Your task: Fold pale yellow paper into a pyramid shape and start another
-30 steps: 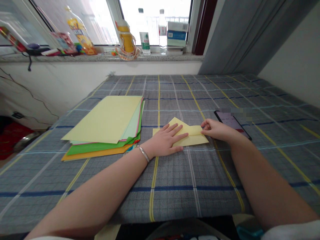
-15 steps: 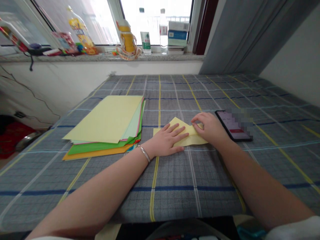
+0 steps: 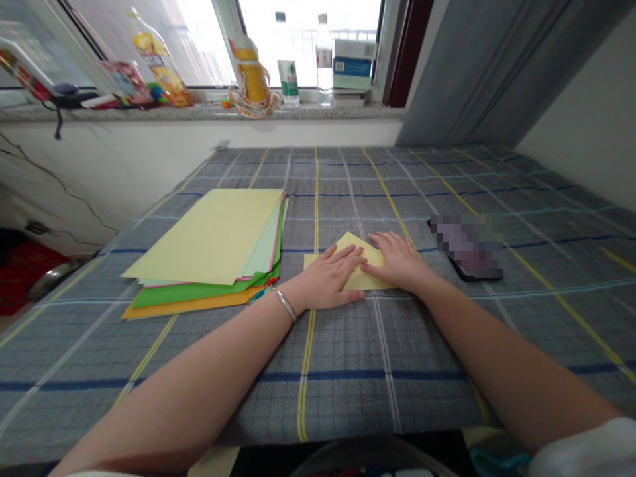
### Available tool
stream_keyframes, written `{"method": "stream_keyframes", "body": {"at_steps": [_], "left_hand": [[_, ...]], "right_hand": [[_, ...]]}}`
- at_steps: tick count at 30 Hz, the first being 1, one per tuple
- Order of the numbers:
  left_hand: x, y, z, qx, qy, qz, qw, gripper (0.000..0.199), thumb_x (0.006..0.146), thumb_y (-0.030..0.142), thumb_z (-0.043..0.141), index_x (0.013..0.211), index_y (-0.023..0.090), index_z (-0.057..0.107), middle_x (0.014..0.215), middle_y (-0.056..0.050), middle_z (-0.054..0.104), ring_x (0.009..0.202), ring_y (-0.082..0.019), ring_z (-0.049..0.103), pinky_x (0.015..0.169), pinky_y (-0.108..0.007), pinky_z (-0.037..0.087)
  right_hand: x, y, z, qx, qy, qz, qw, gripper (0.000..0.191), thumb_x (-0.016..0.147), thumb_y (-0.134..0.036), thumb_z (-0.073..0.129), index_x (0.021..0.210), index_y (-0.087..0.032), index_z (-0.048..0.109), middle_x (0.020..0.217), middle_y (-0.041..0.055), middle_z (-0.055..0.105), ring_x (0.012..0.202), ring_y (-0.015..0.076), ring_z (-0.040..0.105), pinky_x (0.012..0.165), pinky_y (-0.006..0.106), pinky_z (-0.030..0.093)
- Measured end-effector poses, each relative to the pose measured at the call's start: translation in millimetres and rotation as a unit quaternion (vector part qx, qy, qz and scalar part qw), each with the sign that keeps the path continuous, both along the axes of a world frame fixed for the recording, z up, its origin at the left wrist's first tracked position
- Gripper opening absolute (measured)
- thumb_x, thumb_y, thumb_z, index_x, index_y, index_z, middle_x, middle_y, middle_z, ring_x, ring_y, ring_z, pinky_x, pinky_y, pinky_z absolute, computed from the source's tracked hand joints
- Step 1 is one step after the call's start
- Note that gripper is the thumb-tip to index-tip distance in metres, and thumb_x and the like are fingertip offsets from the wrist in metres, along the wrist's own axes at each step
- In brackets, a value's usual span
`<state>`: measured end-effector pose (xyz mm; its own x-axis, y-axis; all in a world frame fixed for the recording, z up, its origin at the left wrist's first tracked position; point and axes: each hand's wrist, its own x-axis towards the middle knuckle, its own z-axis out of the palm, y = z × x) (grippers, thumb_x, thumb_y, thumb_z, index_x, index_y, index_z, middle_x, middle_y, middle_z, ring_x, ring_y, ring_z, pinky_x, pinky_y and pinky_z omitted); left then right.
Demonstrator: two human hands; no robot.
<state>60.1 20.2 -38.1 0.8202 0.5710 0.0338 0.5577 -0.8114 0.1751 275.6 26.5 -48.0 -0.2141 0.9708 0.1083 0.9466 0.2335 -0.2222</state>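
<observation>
the folded yellow paper (image 3: 370,278) lies flat on the bed (image 3: 348,391), midway between the hands, its long axis seeming to run side to side, though the hands hide part of it. the left hand (image 3: 325,278) and right hand (image 3: 397,262) rest open and flat on it, almost touching each other, neither gripping and neither clearly nearer. a paper stack (image 3: 209,238) lies just left, a phone (image 3: 467,246) right.
</observation>
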Motion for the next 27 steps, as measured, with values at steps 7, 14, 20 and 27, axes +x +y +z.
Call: {"method": "stream_keyframes", "body": {"at_steps": [7,14,20,27], "left_hand": [[0.9,-0.4,4.6,0.001,0.008,-0.017,1.0,0.065,0.095,0.06,0.037,0.148,0.023,0.033,0.161,-0.006,0.019,0.149,-0.029,0.015,0.119,-0.053,0.008],[0.5,0.4,4.1,0.002,0.011,-0.024,1.0,0.062,0.095,0.061,0.034,0.145,0.024,0.037,0.16,-0.004,0.022,0.148,-0.03,0.015,0.119,-0.054,0.008],[1.2,-0.1,4.7,0.009,0.012,-0.026,1.0,0.057,0.096,0.058,0.036,0.144,0.028,0.039,0.16,-0.004,0.025,0.148,-0.03,0.015,0.118,-0.054,0.009],[0.4,0.6,6.4,0.007,0.019,-0.032,0.999,0.055,0.098,0.056,0.033,0.145,0.028,0.039,0.16,-0.003,0.024,0.148,-0.03,0.015,0.118,-0.054,0.009]], "right_hand": [[4.9,2.5,-0.6,-0.045,0.012,-0.056,0.997,0.09,0.074,-0.062,0.057,0.147,-0.016,0.031,0.154,0.0161,0.033,0.145,0.0364,0.021,0.117,0.055,0.011],[15.5,1.6,2.6,-0.064,0.03,-0.091,0.993,0.089,0.072,-0.055,0.061,0.145,-0.018,0.027,0.153,0.0172,0.032,0.146,0.0355,0.019,0.117,0.059,0.005],[26.6,3.7,3.3,-0.066,-0.003,-0.11,0.992,0.087,0.072,-0.055,0.063,0.145,-0.02,0.031,0.156,0.0166,0.027,0.146,0.0422,0.01,0.114,0.062,0.011],[42.3,3.0,10.9,-0.097,-0.041,-0.113,0.988,0.094,0.073,-0.058,0.061,0.15,-0.018,0.027,0.158,0.0183,0.021,0.146,0.0438,0.009,0.113,0.061,0.015]]}}
